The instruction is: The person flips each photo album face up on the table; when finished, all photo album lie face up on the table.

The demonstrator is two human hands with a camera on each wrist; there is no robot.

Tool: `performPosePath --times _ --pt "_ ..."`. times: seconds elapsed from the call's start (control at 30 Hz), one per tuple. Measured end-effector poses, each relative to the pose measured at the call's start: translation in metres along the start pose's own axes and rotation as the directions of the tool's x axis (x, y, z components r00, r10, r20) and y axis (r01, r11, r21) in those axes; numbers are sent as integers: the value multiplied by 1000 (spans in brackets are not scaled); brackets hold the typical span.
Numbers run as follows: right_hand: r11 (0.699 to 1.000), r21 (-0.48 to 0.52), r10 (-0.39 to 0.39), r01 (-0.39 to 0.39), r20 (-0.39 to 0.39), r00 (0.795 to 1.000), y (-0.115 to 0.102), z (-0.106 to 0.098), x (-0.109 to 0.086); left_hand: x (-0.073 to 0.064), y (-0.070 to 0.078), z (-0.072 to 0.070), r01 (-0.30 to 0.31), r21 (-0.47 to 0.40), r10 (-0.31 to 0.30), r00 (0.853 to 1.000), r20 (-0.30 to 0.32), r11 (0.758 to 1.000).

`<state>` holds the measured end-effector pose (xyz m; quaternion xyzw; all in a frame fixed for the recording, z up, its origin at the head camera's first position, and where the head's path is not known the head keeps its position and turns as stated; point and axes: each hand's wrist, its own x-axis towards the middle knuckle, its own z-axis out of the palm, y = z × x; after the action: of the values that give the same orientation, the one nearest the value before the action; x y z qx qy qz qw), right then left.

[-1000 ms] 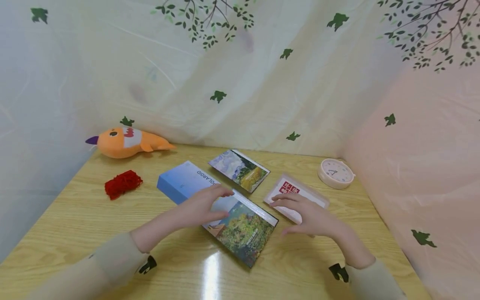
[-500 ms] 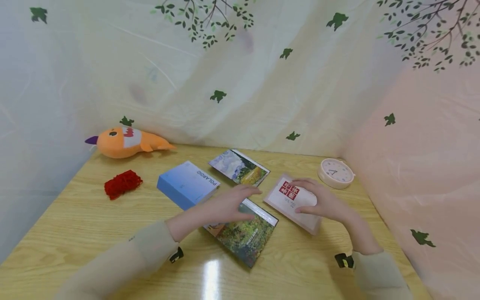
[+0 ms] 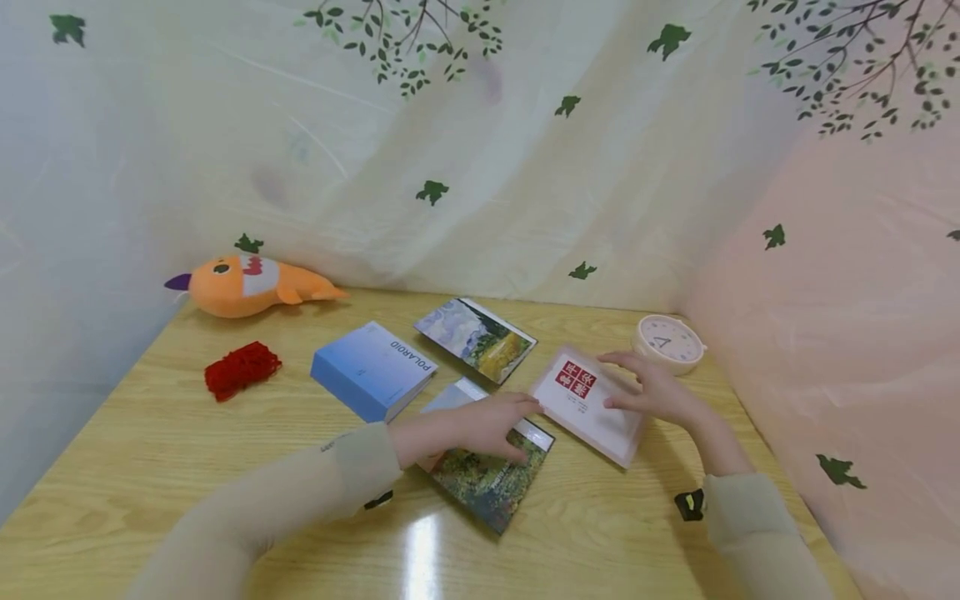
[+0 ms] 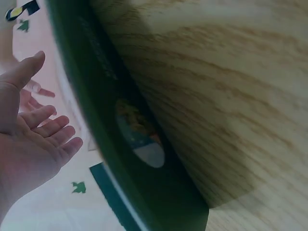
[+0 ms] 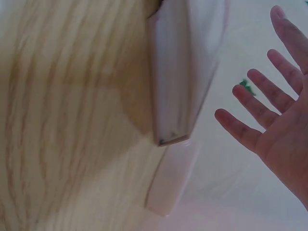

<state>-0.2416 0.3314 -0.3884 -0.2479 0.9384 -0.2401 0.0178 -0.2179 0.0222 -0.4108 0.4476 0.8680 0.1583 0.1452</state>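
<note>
My left hand (image 3: 487,425) hovers over a photo album (image 3: 483,492) with a garden painting on its cover. Its fingers spread loosely and grip nothing. The album's dark green spine (image 4: 106,110) fills much of the left wrist view, beyond which the hand's palm and relaxed fingers show. Over the far right part of a white book (image 3: 596,417) with red square characters is my right hand (image 3: 656,392), thumb and fingers apart. The right wrist view shows this hand (image 5: 284,110) with its fingers stretched out, beside the book's pale edge (image 5: 171,82). Both hands hold nothing.
Left of the album stands a blue POLAROID box (image 3: 371,367); behind lies a landscape-cover book (image 3: 480,337). A pink clock (image 3: 670,342) sits close behind my right hand. Red yarn (image 3: 242,371) and an orange plush toy (image 3: 255,286) lie at left. Curtains enclose the wooden table (image 3: 150,467).
My left hand has moved right, from beside the blue box to over the middle of the album. The right hand has shifted right and away across the white book. The books have not moved.
</note>
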Motion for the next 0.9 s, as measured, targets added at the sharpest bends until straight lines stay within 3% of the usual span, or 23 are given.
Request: performPosePath --times 0.17,0.37,0.73,0.9 --pt "998 -23 61 -60 54 997 22 5 7 3 -4 4 -2 21 1 999 35 1000" --pt "990 12 141 -144 126 982 41 7 14 4 -12 3 8 -81 -1 996 84 997" --pt "969 49 228 -243 207 952 55 6 23 7 -19 7 7 -95 3 994 113 995" --pt "966 89 221 -244 212 952 58 4 25 7 -20 8 16 -83 -6 993 122 996"
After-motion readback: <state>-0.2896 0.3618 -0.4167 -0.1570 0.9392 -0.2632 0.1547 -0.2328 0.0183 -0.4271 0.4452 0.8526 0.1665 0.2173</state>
